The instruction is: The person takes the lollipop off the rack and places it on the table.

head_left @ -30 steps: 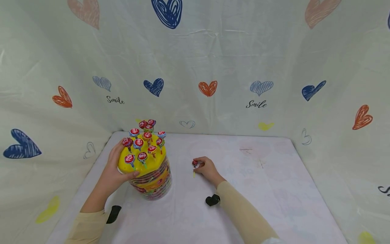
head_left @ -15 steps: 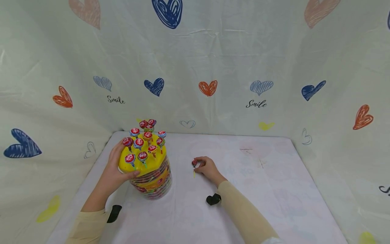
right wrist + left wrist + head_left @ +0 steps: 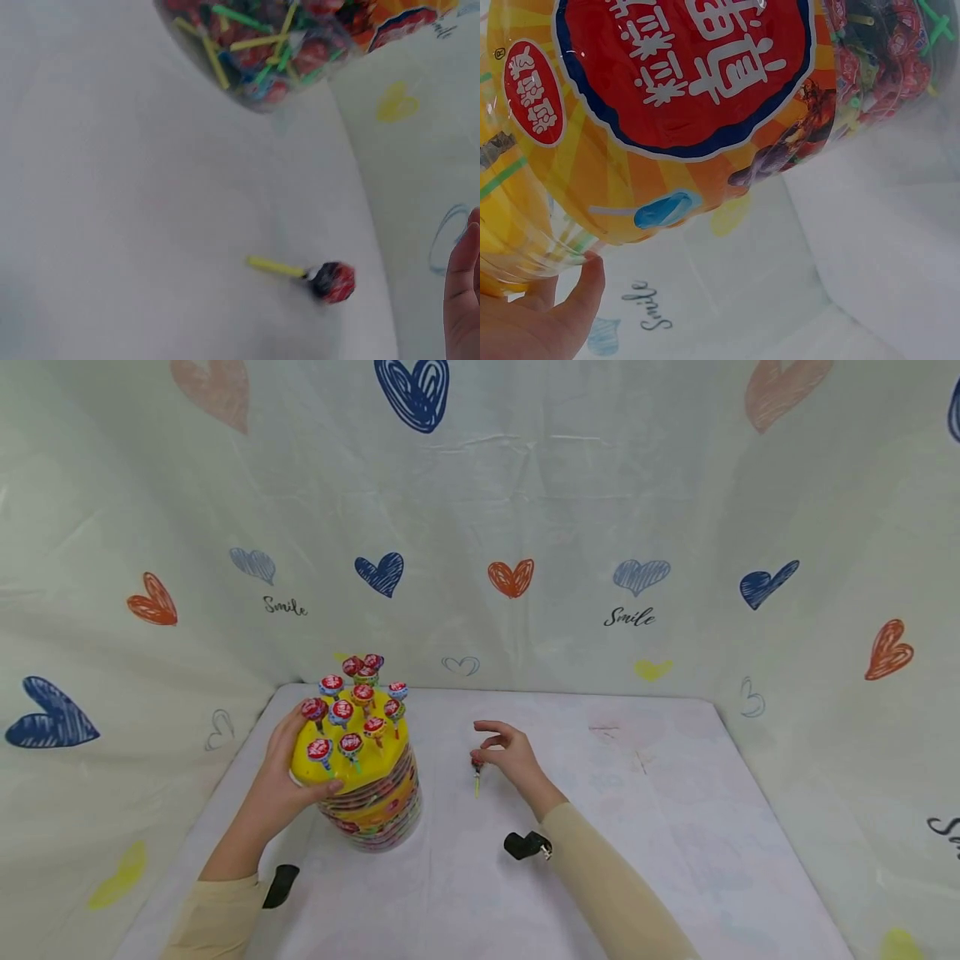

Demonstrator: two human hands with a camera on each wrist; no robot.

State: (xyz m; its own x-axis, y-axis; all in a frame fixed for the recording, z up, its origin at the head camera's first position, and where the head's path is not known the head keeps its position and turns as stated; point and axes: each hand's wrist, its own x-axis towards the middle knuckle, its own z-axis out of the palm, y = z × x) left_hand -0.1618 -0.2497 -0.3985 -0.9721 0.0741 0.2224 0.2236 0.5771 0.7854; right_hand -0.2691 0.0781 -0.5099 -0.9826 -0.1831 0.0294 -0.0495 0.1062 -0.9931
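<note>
A clear plastic jar (image 3: 378, 814) full of wrapped lollipops stands on the left of the table, several lollipops (image 3: 351, 746) stuck upright in its yellow lid (image 3: 386, 770). My left hand (image 3: 273, 785) holds the jar around the lid, thumb in front and fingers behind. The left wrist view shows the jar's yellow and red label (image 3: 690, 142), with my left fingers (image 3: 589, 289) at the lid end. One dark red lollipop with a yellow stick (image 3: 277, 266) lies on the table. My right hand (image 3: 521, 768) is just above it, fingers relaxed and apart from it in the right wrist view.
The white-covered table (image 3: 600, 877) reaches back to a hanging cloth (image 3: 570, 510) printed with hearts and "Smile". Black wrist-camera pieces (image 3: 527, 845) sit below both forearms.
My right hand has let go of the lollipop and lifted slightly, its fingers spreading. The lollipop stays at about the same spot. My left hand and the jar have not moved.
</note>
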